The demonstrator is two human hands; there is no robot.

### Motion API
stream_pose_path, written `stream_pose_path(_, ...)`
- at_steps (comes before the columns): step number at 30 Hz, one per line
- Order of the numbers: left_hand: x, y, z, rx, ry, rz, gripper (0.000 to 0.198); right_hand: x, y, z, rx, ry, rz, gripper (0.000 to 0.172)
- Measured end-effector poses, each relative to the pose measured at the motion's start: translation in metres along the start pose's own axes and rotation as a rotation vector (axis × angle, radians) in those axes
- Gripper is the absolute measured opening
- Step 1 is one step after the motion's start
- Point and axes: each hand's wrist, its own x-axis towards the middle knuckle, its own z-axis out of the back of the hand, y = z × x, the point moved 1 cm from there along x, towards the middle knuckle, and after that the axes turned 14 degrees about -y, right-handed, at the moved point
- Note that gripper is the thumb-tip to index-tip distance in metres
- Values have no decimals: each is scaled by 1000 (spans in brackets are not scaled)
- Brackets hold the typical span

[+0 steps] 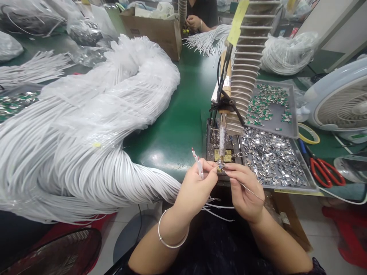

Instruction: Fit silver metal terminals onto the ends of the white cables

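My left hand is closed in a pinch around a thin white cable whose stripped, red-tipped end sticks up. My right hand is also pinched, holding a fine solder wire that trails off to the right. Both sets of fingertips meet at a small metal connector just under the tip of a fixed soldering iron on its stand. A big bundle of white cables lies across the green table to the left.
Grey trays hold small green circuit boards and metal shells. Red-handled scissors, a yellow tape roll and a white fan sit right. Another person's hand works behind a cardboard box.
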Motion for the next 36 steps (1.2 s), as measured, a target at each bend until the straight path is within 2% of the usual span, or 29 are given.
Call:
stream_pose_path(10, -4, 25, 7, 97, 156, -20, 27, -12, -3, 7, -6, 26, -45, 26)
stream_pose_path(18, -11, 31, 16, 186, -46, -228, 32, -17, -6, 29, -92, 3, -74, 28)
stream_pose_path(20, -11, 33, 17, 172, -23, -197, 32, -15, -9, 36, -153, -30, -116, 28)
stream_pose_path(23, -8, 38, 17, 53, 126, -42, 30, -6, -21, 46, -336, -27, -194, 23)
stream_pose_path(25, -3, 42, 17, -49, 224, 9, 27, 4, -32, 52, -512, 16, -227, 21)
stream_pose_path(30, 7, 50, 17, -359, 385, -30, 18, 24, -61, 64, -876, 225, -400, 18)
stream_pose_path(33, 10, 52, 17, -490, 403, 0, 12, 28, -68, 63, -975, 362, -461, 19)
stream_pose_path(36, 12, 54, 17, -526, 368, 34, 11, 29, -68, 60, -1016, 409, -449, 20)
